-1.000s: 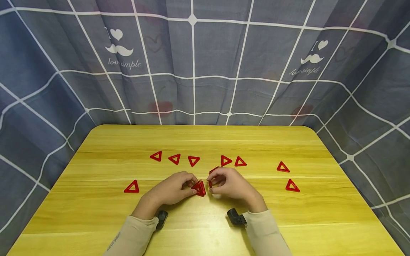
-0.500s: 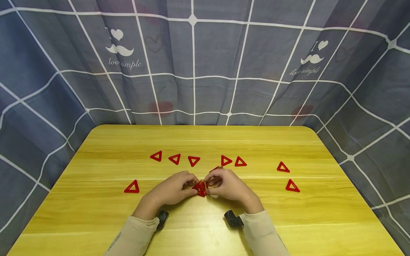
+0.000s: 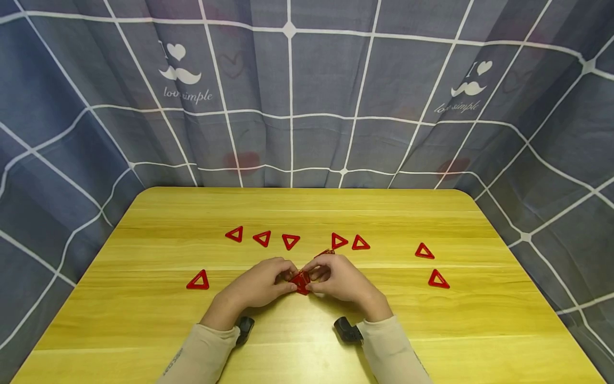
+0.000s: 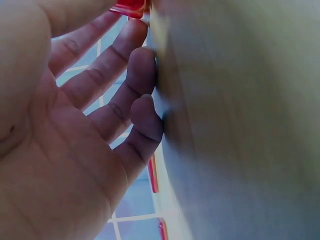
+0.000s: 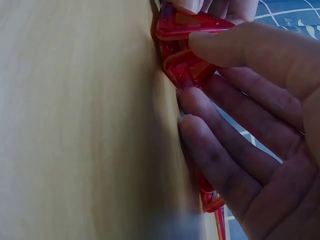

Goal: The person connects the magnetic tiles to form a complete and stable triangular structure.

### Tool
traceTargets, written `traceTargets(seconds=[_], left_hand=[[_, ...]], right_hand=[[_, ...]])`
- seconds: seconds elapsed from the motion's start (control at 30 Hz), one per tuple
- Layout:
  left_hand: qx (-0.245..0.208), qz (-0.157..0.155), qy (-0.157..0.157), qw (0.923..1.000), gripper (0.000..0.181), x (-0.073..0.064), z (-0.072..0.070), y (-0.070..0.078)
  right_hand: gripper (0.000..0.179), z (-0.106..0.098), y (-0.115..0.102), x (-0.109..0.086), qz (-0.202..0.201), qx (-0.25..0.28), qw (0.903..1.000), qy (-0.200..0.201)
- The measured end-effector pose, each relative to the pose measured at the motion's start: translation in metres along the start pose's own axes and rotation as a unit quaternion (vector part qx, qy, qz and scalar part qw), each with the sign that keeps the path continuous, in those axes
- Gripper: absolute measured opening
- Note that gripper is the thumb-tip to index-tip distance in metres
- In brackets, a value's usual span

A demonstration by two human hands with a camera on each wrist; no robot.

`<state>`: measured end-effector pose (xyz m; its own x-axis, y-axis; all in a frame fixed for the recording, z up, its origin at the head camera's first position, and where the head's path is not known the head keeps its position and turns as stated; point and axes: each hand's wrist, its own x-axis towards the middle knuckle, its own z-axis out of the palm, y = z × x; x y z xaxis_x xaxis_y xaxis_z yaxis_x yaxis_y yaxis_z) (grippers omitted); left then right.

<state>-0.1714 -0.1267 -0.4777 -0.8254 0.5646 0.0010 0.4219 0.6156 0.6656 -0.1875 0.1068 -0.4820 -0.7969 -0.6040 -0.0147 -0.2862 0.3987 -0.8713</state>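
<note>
Read "love simple" on the curtain (image 3: 316,80); could not decipher lettering on the left sleeve (image 3: 201,352). Clamped fingers of left hand (image 3: 256,282) and right hand (image 3: 345,278) on red triangles (image 3: 300,283), tilted against one another, midway across the table (image 3: 297,349); could not tell pointing direction or long axis.

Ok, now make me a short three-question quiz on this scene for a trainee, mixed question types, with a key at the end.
1. Multiple choice. What are the left hand and right hand holding together?
A) a black pen
B) red triangular pieces
C) a white cup

2. True or false: the person's sleeves are dark blue.

3. Count: in the head view, how many loose red triangles lie farther right than the whole right hand?

Key:
1. B
2. False; they are beige.
3. Two
</note>
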Motion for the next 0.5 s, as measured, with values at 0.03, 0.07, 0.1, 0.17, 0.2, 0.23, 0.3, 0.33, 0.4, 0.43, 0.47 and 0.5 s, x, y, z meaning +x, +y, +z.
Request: traceTargets(seconds=[0.03,0.07,0.1,0.17,0.2,0.23,0.3,0.33,0.4,0.43,0.47,0.5], left_hand=[[0.000,0.001,0.002,1.0000,0.011,0.0001,0.0001,-0.0001],[0.000,0.002,0.004,1.0000,0.011,0.0002,0.0001,0.0000],[-0.001,0.003,0.006,1.0000,0.010,0.0004,0.0001,0.0000],[-0.002,0.004,0.011,0.9999,0.010,0.0007,0.0002,0.0000],[-0.001,0.003,0.013,0.9999,0.009,0.0009,0.0003,0.0000],[-0.003,0.001,0.014,0.9999,0.009,0.0010,0.0002,0.0002],[-0.007,-0.004,0.016,0.9998,0.009,0.0011,-0.0001,0.0009],[-0.008,-0.007,0.016,0.9998,0.009,0.0012,-0.0002,0.0010],[-0.010,-0.011,0.016,0.9998,0.009,0.0011,-0.0006,0.0016],[-0.011,-0.012,0.016,0.9997,0.009,0.0011,-0.0010,0.0022],[-0.011,-0.012,0.015,0.9998,0.009,0.0011,-0.0011,0.0024],[-0.011,-0.011,0.014,0.9998,0.008,0.0011,-0.0013,0.0026]], right_hand=[[0.027,0.0001,0.0002,0.0001,0.001,-0.002,1.0000,0.000],[0.027,0.0002,0.0003,0.0003,0.002,-0.002,1.0000,-0.001],[0.029,0.0003,0.0005,0.0005,0.002,-0.003,1.0000,-0.001],[0.031,0.0006,0.0005,0.0013,0.000,-0.005,1.0000,0.000],[0.033,0.0009,0.0004,0.0017,-0.001,-0.007,1.0000,0.001],[0.033,0.0012,0.0005,0.0021,-0.004,-0.009,0.9999,0.001],[0.035,0.0021,0.0004,0.0031,-0.010,-0.015,0.9998,0.003],[0.034,0.0025,0.0004,0.0034,-0.014,-0.019,0.9997,0.004],[0.034,0.0033,0.0002,0.0036,-0.022,-0.027,0.9994,0.008],[0.033,0.0035,0.0001,0.0036,-0.026,-0.031,0.9991,0.009],[0.033,0.0037,0.0000,0.0036,-0.027,-0.035,0.9989,0.011],[0.033,0.0038,-0.0003,0.0034,-0.029,-0.040,0.9987,0.014]])
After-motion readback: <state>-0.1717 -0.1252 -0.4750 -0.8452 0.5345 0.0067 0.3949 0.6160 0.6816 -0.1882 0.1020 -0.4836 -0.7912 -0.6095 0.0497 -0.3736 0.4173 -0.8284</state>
